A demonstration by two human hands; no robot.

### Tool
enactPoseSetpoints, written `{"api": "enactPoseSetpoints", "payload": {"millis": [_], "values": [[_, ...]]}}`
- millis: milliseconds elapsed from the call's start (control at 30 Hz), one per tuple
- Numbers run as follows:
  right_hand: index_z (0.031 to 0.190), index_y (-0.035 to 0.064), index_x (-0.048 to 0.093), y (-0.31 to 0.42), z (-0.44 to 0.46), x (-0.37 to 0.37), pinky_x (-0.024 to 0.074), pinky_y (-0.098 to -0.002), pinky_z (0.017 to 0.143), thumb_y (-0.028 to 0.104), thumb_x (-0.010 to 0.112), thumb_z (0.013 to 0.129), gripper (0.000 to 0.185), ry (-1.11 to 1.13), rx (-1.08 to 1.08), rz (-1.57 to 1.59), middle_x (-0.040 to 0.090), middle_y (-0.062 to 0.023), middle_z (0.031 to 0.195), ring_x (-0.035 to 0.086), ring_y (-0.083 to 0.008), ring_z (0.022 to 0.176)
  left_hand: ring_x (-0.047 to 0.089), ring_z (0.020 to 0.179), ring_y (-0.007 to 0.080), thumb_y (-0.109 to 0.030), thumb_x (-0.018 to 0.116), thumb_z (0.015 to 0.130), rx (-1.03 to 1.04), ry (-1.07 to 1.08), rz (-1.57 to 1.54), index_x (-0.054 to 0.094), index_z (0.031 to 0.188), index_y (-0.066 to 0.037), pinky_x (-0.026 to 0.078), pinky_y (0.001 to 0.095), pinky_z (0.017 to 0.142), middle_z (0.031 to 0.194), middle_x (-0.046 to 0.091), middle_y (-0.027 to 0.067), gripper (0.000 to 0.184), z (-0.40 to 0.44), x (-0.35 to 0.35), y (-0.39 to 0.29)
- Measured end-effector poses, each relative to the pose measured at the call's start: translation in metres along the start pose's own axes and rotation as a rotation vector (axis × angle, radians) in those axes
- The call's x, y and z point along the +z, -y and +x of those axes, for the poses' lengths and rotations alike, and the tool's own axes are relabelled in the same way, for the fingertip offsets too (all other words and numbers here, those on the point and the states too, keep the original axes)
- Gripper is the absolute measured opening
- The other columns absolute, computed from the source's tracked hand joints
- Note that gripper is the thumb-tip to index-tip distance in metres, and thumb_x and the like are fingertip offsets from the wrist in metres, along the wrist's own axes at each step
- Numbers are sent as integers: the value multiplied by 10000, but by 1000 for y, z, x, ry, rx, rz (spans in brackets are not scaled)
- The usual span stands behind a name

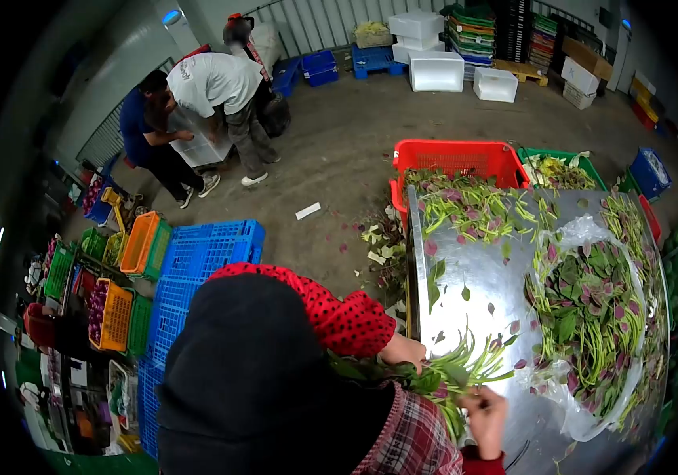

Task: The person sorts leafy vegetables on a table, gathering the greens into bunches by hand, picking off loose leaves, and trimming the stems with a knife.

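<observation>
My left hand, in a red sleeve with black dots, is closed around a bunch of amaranth greens at the near edge of a metal table. The stems fan out to the right, and some of the leaves are hidden by a black head covering. My right hand is closed at the lower stems of this bunch, fingertips slightly blurred. To the right, a clear plastic bag lies spread open, with a large heap of amaranth in it. Loose leaves and stems lie along the table's far end.
Beyond the table stand a red basket and a green crate of greens. Blue pallets lie at left, near orange crates. Two people bend over a white box. Foam boxes line the back. Scraps litter the floor.
</observation>
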State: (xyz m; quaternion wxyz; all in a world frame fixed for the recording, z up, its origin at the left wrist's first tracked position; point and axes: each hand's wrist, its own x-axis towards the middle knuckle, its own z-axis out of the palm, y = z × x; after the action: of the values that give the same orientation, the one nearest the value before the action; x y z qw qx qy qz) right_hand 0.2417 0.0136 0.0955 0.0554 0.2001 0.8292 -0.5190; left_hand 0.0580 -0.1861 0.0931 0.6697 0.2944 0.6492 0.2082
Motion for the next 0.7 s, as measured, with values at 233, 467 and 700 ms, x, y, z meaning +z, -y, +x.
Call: {"api": "enactPoseSetpoints", "payload": {"millis": [233, 467, 700], "values": [[874, -2, 637, 21, -13, -35, 475, -324, 571, 80, 656, 797, 115, -332, -192, -209, 614, -113, 627, 583, -201, 559, 562, 673, 197, -61, 565, 693, 148, -80, -41, 624, 960, 83, 438, 364, 597, 787, 649, 143, 308, 44, 11, 37], [1003, -47, 643, -35, 14, -73, 490, -340, 607, 73, 683, 800, 239, -557, -121, -256, 676, -150, 786, 643, -264, 676, 590, 672, 233, -89, 586, 694, 58, -95, 104, 628, 955, 74, 449, 386, 609, 796, 657, 159, 310, 20, 6, 15], [814, 23, 668, -52, 32, -24, 491, -427, 594, 186, 750, 719, 206, -275, -249, -673, 641, -185, 745, 624, -365, 660, 549, 619, 206, -143, 593, 731, 361, -65, 210, 605, 911, 93, 428, 392, 564, 713, 626, 155, 298, 67, 11, 57]]}}
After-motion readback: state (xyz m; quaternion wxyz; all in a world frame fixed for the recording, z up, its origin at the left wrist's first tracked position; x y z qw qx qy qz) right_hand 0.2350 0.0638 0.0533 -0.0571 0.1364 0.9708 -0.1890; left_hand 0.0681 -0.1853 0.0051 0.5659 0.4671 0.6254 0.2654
